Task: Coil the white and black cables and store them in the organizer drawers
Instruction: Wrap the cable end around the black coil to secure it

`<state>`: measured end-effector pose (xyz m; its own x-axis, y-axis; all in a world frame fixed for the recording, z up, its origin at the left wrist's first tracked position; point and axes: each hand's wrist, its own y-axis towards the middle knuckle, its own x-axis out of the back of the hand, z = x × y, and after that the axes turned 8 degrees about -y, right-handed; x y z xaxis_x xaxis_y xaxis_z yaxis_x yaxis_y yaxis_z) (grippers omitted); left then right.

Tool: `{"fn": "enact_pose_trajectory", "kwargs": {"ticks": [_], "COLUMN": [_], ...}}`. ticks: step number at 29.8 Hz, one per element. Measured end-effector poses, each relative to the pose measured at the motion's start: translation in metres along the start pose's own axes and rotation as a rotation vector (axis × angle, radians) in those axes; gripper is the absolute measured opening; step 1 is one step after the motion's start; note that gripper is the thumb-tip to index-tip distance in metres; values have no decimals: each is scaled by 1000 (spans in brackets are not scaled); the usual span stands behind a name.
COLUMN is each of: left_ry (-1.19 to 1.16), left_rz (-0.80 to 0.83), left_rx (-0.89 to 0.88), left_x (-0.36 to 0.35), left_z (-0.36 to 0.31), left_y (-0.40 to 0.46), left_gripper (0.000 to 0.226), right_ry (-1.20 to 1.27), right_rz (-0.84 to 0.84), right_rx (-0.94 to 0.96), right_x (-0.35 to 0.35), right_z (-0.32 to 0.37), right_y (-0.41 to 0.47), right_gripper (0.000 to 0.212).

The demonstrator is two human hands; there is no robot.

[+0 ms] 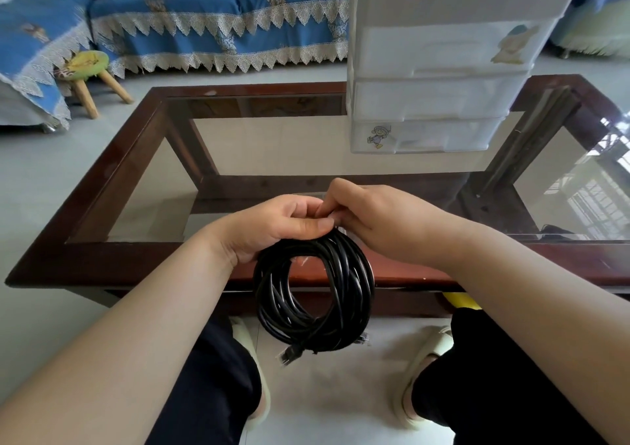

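A black cable [347, 284], wound into a round coil of several loops, hangs over the near edge of the table. My left hand [272, 226] grips the top of the coil. My right hand [371, 216] pinches at the same spot, its fingertips touching those of the left; what they pinch is hidden. Two plug ends dangle at the coil's bottom. A white plastic organizer [439, 52] with three shut drawers stands at the far right of the table. No white cable is in view.
The glass-topped table with a dark wooden frame [112, 260] fills the middle. A blue-covered sofa [211, 18] runs along the back, and a small wooden stool [88, 69] stands at far left. My knees and slippers show below the table edge.
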<state>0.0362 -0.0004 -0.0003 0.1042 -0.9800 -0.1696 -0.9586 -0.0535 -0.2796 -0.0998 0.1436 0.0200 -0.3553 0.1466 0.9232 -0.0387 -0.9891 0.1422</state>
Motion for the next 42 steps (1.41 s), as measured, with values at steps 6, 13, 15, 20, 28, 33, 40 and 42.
{"fn": "enact_pose_trajectory", "kwargs": {"ticks": [6, 13, 15, 20, 28, 33, 40, 42], "left_ry": [-46, -77, -58, -56, -34, -65, -25, 25], "left_rz": [55, 138, 161, 184, 284, 329, 389, 374], "left_rx": [55, 94, 99, 109, 144, 169, 235, 238], "left_x": [3, 5, 5, 5, 6, 6, 1, 1], "left_z": [3, 5, 5, 6, 11, 11, 15, 13], "left_y": [0, 1, 2, 4, 4, 3, 0, -3], "left_gripper": [47, 53, 55, 56, 88, 74, 88, 84], "right_ry": [64, 143, 126, 437, 498, 479, 615, 605], "right_rz": [19, 133, 244, 382, 427, 437, 453, 445], "right_rx": [0, -125, -138, -151, -97, -71, -55, -68], "right_x": [-1, -1, 0, -1, -5, -4, -11, -12], "right_z": [0, -8, -10, -11, -7, -2, 2, 4], "right_y": [-1, -1, -2, -2, -2, -4, -7, -7], "right_gripper": [17, 23, 28, 40, 37, 30, 45, 47]}}
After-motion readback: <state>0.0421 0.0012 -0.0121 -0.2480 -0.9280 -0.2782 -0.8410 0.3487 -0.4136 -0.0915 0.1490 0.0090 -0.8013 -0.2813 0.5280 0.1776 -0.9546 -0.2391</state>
